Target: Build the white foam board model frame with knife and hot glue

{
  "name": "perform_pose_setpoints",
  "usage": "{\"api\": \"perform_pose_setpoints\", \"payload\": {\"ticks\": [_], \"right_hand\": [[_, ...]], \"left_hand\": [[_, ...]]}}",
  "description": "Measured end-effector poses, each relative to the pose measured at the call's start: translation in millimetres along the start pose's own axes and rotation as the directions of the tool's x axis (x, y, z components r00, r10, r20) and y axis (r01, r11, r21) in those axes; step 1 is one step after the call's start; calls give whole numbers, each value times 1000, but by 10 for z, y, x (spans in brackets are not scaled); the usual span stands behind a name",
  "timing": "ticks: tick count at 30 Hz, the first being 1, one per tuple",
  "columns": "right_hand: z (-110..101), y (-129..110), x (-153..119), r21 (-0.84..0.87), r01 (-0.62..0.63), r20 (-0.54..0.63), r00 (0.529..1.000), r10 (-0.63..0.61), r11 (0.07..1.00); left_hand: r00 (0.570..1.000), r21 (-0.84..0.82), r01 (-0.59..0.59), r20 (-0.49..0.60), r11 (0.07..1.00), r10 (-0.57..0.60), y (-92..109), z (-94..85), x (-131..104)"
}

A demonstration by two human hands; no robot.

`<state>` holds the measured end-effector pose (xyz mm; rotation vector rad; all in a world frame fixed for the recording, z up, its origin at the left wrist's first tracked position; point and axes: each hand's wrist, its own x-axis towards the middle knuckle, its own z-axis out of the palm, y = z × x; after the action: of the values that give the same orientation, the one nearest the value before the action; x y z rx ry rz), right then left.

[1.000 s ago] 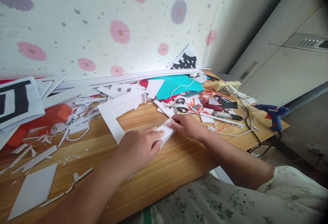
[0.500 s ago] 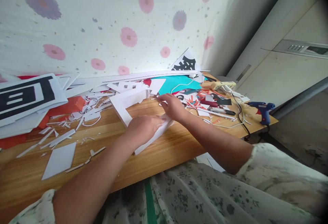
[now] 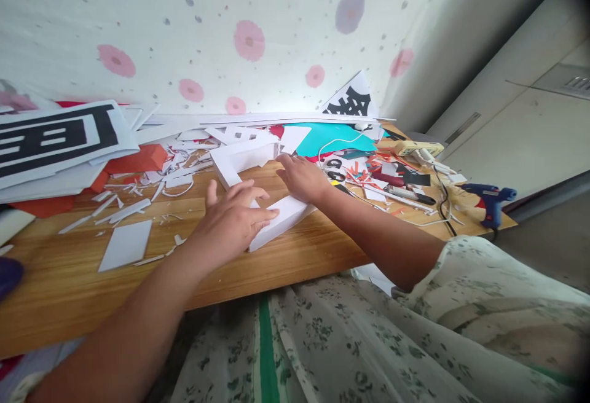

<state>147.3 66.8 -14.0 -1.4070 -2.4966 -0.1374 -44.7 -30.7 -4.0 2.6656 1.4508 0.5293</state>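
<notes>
A white angular piece point(image 3: 282, 222), like a hollow frame of thick card, lies on the wooden table point(image 3: 295, 265). Spread fingers mark my left hand point(image 3: 235, 215), which hovers over the near left part of the piece, its thumb at or just above the top surface. At the right side of the piece is my right hand point(image 3: 302, 179), fingers bent and reaching toward the far end; whether its fingertips grip anything is hidden.
White scraps point(image 3: 177, 166), an orange block point(image 3: 145, 158) and printed sheets point(image 3: 59, 139) lie left. Teal card point(image 3: 336, 139), black-handled scissors point(image 3: 335, 169), a power strip point(image 3: 419, 148) and a blue glue gun point(image 3: 492, 200) are right.
My left hand has lifted off the near side of the white piece and spread its fingers. My right hand remains by its right side. The camera view has shifted.
</notes>
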Motion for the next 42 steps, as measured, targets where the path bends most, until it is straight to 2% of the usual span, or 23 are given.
{"api": "perform_pose_setpoints", "payload": {"ticks": [5, 9, 14, 20, 28, 34, 37, 39, 40, 42], "right_hand": [[20, -10, -3, -33, 8, 0, 1000, -8, 999], [3, -2, -8, -62, 32, 3, 999, -32, 998], [-72, -112, -25, -99, 112, 7, 994, -112, 989], [-114, -508, -73, -113, 206, -25, 977, -210, 972], [-106, -747, -147, -204, 191, -150, 963, -223, 960], [-121, -788, -139, -108, 180, -72, 979, -189, 978], [-116, -766, -122, -69, 140, -48, 989, -143, 988], [-109, -751, -114, -59, 141, -48, 988, -144, 988], [-105, -745, -112, -56, 144, -48, 988, -147, 988], [-96, -738, -110, -51, 149, -44, 987, -152, 987]], "left_hand": [[994, 29, 51, -94, 998, -48, -84, 4, -421], [984, -21, 137, -113, 990, -139, -99, 68, -576], [959, -91, 233, -144, 968, -245, -30, 168, -566], [927, -144, 271, -226, 952, -298, 54, 286, -530], [873, -228, 311, -315, 923, -372, 137, 408, -515], [879, -181, 257, -365, 949, -308, 98, 446, -572], [881, -110, 126, -445, 986, -162, 41, 396, -644], [847, -126, 19, -525, 992, -83, 19, 339, -698], [820, -173, -12, -565, 985, -89, 20, 309, -722], [759, -363, -39, -616, 931, -209, 47, 258, -749]]}}
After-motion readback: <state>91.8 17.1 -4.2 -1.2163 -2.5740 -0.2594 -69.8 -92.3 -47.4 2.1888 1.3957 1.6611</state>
